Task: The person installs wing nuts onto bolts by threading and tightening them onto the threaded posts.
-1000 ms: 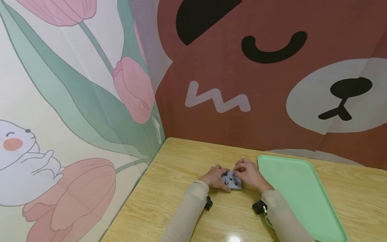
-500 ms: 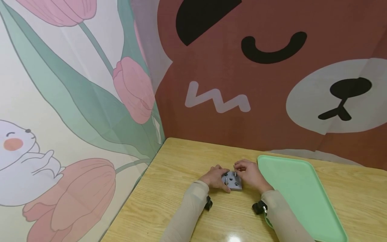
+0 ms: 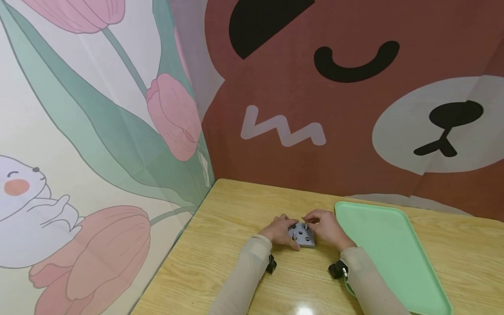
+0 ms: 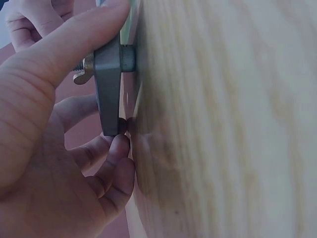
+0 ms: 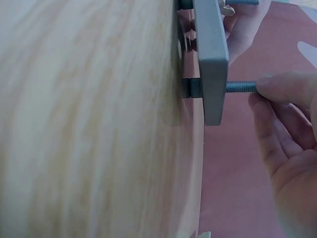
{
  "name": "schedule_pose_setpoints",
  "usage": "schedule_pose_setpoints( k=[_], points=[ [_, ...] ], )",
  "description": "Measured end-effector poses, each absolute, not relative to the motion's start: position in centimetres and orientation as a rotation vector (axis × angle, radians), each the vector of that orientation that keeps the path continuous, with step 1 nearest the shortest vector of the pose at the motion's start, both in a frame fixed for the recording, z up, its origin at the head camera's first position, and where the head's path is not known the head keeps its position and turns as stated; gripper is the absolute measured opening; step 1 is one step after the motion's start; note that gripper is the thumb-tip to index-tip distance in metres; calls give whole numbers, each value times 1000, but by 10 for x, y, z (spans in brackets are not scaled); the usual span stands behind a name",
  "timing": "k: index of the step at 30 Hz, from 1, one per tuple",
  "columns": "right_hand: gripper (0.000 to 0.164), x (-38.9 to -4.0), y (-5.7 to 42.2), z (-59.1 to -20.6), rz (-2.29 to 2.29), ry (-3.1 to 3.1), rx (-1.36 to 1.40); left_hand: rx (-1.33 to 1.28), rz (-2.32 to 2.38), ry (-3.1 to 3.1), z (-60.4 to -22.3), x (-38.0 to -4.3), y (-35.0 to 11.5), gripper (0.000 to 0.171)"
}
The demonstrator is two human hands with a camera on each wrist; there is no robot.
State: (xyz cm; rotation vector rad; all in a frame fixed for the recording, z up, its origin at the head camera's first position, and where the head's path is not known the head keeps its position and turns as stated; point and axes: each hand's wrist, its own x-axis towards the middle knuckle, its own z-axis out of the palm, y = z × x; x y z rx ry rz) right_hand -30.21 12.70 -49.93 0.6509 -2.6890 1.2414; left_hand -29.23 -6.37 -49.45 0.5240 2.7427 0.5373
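My left hand (image 3: 278, 231) grips a grey metal plate (image 3: 308, 243) with several holes by its edges, thumb at the near side. The plate stands raised off the table on bolt heads, as the right wrist view shows. A threaded bolt (image 5: 240, 87) sticks up through its far right part. At that bolt's tip my right hand (image 3: 324, 225) pinches a small brass-coloured wing nut (image 3: 303, 218), mostly hidden by thumb and fingers. Another bolt (image 3: 294, 235), next to my left thumb, carries a wing nut (image 4: 85, 71) down near the plate's face.
To the right lies a light green tray (image 3: 390, 249), its left edge close to my right forearm. The wooden table (image 3: 236, 205) ends at a printed cloth backdrop (image 3: 275, 166) behind and on the left.
My right fingers have shifted slightly at the far bolt's tip, and a brass-coloured end now shows beyond them. The left hand and plate stay in place.
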Motion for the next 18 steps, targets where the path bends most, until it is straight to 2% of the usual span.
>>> schedule_pose_setpoints(
  k=[18],
  points=[
    [9, -299, 125, -497, 1184, -2727, 573, 547, 530, 2742, -495, -294, -65, 85]
  ],
)
